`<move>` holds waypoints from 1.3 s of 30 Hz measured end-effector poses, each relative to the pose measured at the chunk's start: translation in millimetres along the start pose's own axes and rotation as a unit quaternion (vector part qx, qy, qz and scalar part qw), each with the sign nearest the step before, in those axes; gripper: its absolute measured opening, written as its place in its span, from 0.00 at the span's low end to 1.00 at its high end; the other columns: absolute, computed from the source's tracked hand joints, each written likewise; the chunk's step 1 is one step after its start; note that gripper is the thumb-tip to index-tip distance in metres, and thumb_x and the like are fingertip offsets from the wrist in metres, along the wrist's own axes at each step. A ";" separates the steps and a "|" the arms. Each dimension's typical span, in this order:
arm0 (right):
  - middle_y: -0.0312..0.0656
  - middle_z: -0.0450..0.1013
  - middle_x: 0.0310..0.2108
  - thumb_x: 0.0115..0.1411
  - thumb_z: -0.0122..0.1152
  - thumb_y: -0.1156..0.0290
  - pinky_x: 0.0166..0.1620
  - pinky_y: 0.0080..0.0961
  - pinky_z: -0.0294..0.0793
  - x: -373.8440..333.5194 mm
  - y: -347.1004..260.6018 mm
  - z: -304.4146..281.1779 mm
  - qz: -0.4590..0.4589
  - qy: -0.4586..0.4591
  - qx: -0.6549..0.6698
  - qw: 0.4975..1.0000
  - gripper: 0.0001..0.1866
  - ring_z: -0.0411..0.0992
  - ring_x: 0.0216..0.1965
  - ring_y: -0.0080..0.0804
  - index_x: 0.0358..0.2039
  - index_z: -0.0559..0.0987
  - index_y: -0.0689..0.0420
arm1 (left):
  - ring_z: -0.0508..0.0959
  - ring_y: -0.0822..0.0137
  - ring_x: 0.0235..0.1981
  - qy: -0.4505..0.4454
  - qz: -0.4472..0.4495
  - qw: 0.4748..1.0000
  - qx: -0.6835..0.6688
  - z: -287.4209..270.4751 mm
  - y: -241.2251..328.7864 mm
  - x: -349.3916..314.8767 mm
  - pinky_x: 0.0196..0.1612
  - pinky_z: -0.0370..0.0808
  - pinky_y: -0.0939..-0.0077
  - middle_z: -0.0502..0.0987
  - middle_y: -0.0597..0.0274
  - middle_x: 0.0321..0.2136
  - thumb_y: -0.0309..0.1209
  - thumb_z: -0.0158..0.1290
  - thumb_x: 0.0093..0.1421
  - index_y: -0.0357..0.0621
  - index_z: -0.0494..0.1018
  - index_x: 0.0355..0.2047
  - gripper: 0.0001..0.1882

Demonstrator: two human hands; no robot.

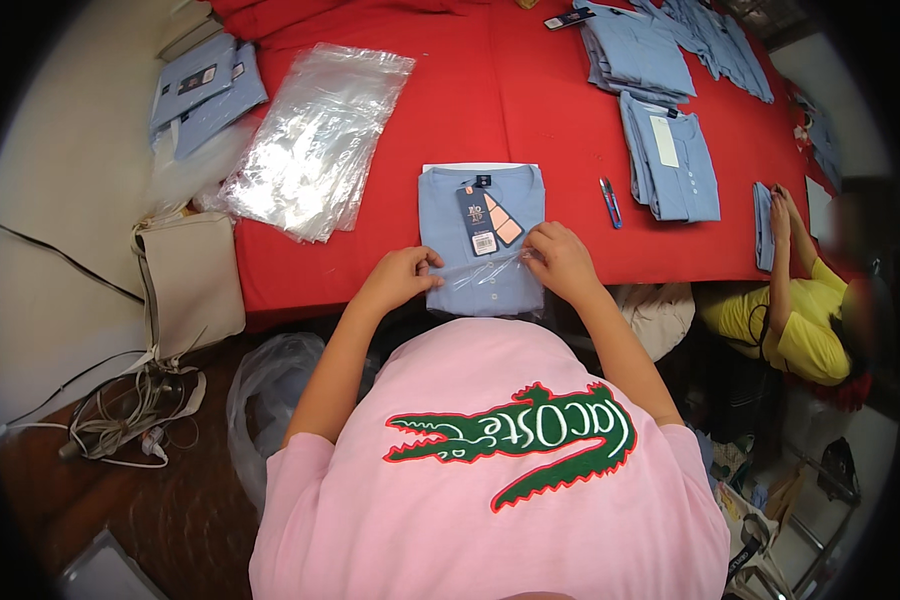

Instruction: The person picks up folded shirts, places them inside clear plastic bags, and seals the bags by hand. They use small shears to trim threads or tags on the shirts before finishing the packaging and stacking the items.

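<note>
A folded light-blue shirt (442,212) lies at the table's near edge, with white backing showing above its collar. On its front rest a dark-blue hang tag (476,222) and a tag with peach panels (505,222). Clear plastic, seemingly a bag (470,282), covers the shirt's lower half and leaves the collar exposed. At the shirt's left edge, my left hand (398,280) is closed, fingertips pinching the plastic's side. My right hand (564,264) pinches the plastic at the right edge, where it is pulled into creases toward the fingers.
Flat clear bags (315,140) are stacked left on the red tablecloth (460,90). Bagged shirts (195,85) lie beyond. Small blue-handled snips (611,203) sit right, beside folded shirts (670,160). A co-worker in yellow (805,320) handles blue cloth at far right.
</note>
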State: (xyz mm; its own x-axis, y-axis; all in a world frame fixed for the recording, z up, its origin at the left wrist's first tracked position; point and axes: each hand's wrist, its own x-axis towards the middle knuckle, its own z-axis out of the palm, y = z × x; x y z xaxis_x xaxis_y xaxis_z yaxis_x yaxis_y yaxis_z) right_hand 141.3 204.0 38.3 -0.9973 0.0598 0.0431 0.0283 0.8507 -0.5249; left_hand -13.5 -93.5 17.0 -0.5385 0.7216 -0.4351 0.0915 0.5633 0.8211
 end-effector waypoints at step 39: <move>0.42 0.79 0.22 0.54 0.83 0.57 0.32 0.30 0.74 74.5 45.0 22.8 0.251 -0.157 0.302 0.906 0.19 0.75 0.26 0.23 0.27 0.85 0.60 | 0.69 0.50 0.69 0.009 0.238 0.950 0.201 -48.5 54.0 41.3 0.74 0.60 0.50 0.75 0.55 0.66 0.33 0.65 0.60 0.41 0.80 0.33 0.09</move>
State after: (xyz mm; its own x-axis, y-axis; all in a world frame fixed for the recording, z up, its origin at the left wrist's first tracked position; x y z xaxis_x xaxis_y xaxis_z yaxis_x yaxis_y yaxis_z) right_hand 66.7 234.8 -1.5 -0.8422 0.1286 -0.5236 0.5355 0.3116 -0.7849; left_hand -71.4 -52.8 61.3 -0.3696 0.9283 -0.0410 0.6388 0.2859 0.7143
